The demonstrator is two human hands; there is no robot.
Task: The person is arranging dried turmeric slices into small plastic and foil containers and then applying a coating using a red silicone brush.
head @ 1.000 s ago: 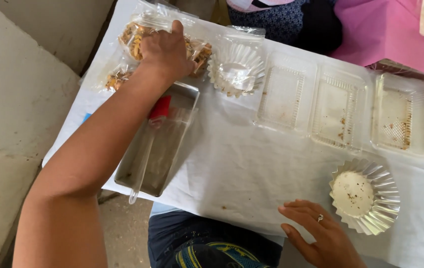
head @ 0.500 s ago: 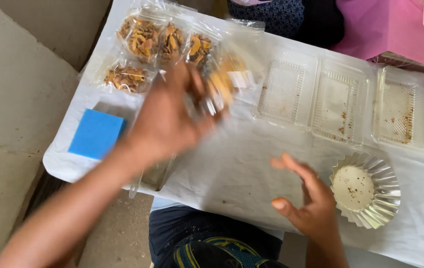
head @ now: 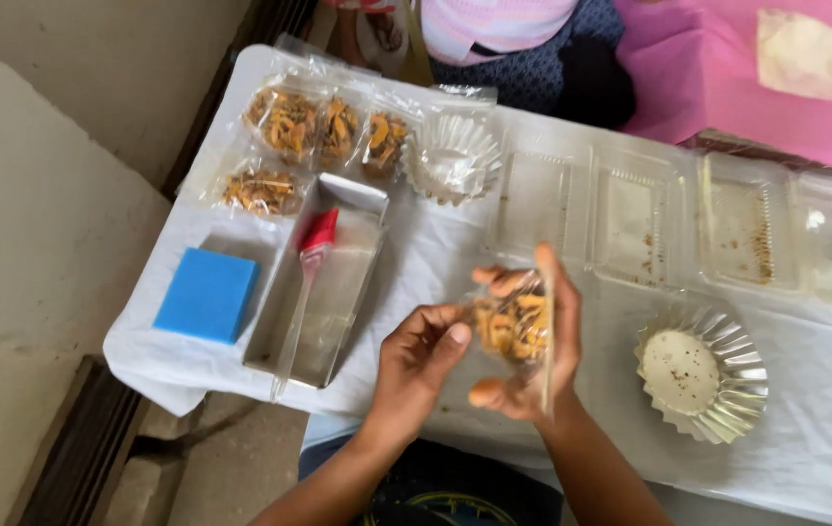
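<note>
Both hands are raised over the near middle of the white-covered table. My right hand grips a small clear plastic packet of orange-brown snack pieces between thumb and fingers. My left hand is just left of it, fingers curled, thumb tip touching the packet's edge. Several more filled packets lie at the far left of the table.
A metal tray holds a red-headed brush; a blue block lies left of it. A fluted foil cup sits at right, a white paper cup at the back, clear plastic containers in a row. A person sits opposite.
My left hand came back from the far packets carrying one to the table's near middle. My right hand rose off the table and took hold of the packet.
</note>
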